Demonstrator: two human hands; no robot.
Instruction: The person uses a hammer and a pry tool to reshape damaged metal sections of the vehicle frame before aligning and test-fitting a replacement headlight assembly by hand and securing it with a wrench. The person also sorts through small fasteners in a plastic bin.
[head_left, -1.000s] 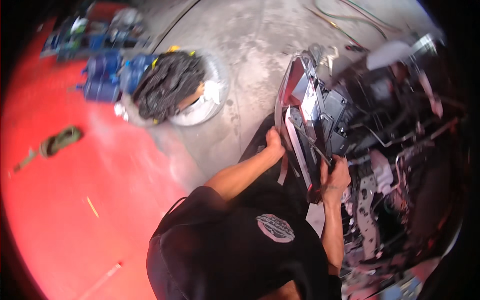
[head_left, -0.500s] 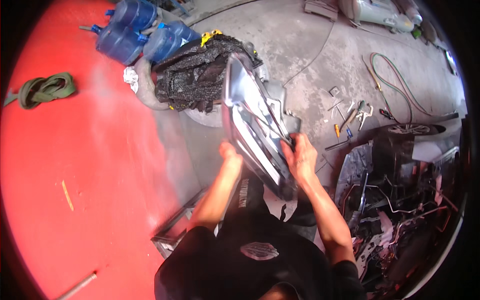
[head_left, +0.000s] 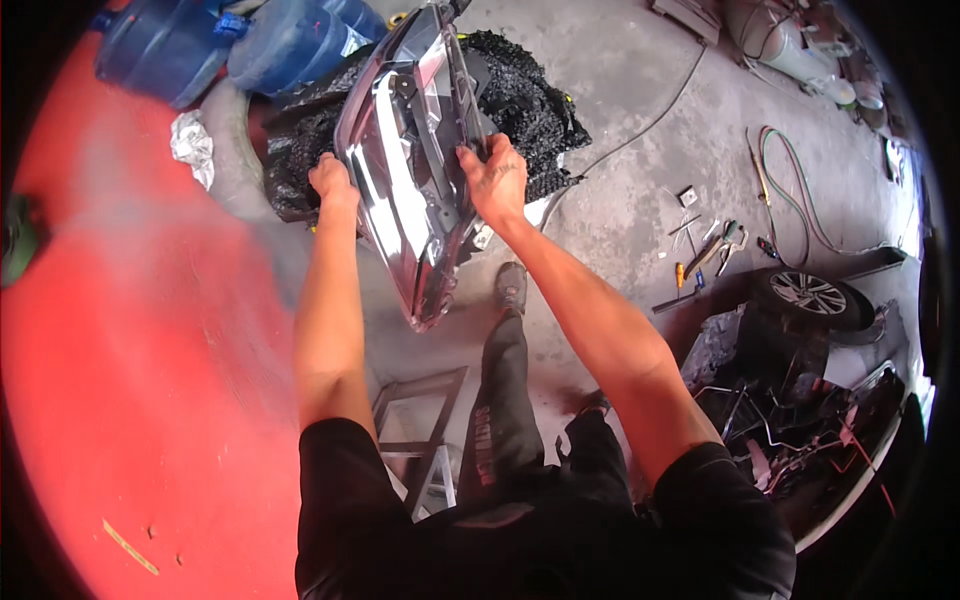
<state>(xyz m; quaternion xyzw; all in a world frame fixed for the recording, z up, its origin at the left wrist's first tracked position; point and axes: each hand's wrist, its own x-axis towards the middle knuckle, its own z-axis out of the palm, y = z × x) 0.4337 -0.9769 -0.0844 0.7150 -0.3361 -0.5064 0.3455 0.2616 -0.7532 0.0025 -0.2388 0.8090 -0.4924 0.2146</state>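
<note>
Head view.

Item: one headlamp (head_left: 393,150), clear-lensed with bright inner trim, at eleven o'clock, long axis nearly upright, narrow end down.

Left hand (head_left: 336,182): between ten and eleven, closed about the lamp's left edge; we cannot see its fingers fully.

Right hand (head_left: 497,182): twelve o'clock, gripping the opposite edge, thumb on the near side, other fingers partly hidden.

Change: a second ago we had the lamp toward two o'clock, beside the exposed vehicle parts (head_left: 785,430), now at four. Both arms now reach forward, and the lamp overlaps the crumpled black covering (head_left: 535,110). We judge the carry well advanced, the lamp well apart from the vehicle parts, both hands sharing its load. Contact between lamp and covering: we cannot tell.

Surroundings: blue water jugs (head_left: 165,50), ten o'clock; metal stand (head_left: 428,390), seven o'clock; spoked wheel (head_left: 808,293), three o'clock; loose hand tools (head_left: 712,250), between two and three; coiled hose (head_left: 768,160), two o'clock.
</note>
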